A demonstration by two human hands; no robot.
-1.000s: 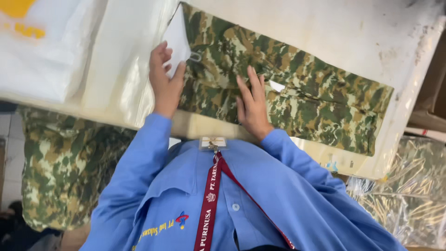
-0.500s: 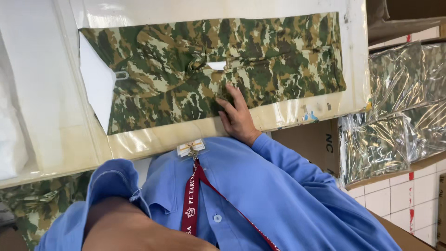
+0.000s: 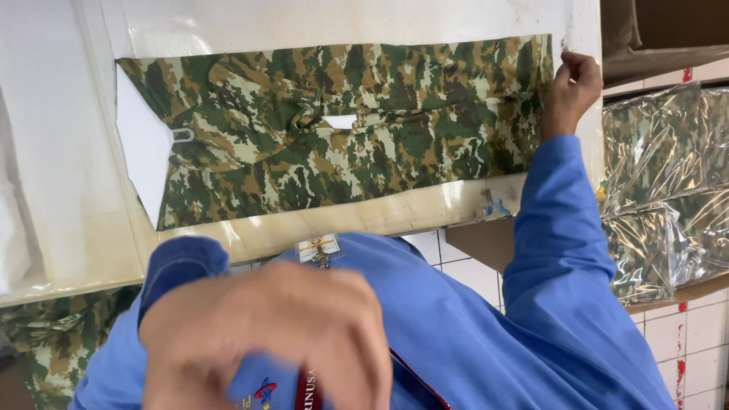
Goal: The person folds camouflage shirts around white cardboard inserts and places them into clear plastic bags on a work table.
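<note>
Where the view was nearest the camera, the left hand point(image 3: 266, 342) was seen large and blurred in front of the blue shirt point(image 3: 471, 326), its back turned to the lens; whether its fingers were open or closed around anything could not be told. A badge clip point(image 3: 319, 247) and a red lanyard point(image 3: 307, 391) were seen on the shirt just behind that hand. Below the table edge, white floor tiles point(image 3: 702, 334) were visible, and at the lower left more camouflage cloth point(image 3: 45, 342) was seen under the table.

Further out, a folded camouflage garment point(image 3: 342, 129) was laid flat across the white table point(image 3: 53, 152), spread over a clear plastic sheet point(image 3: 349, 216) whose glossy edge showed along the near side. A white paper tag point(image 3: 143, 144) was fastened to the garment's left end with a small metal clip point(image 3: 182, 135), and a small white label point(image 3: 340, 121) was seen near the garment's middle.

At the garment's far right end, the right hand point(image 3: 569, 87) was reached out in a blue sleeve, its fingers curled closed and pinched at the garment's upper right corner by the table's edge. To the right of it, bundles of camouflage cloth in clear plastic wrapping point(image 3: 668, 182) were stacked, with a brown cardboard box point(image 3: 661, 30) above them.
</note>
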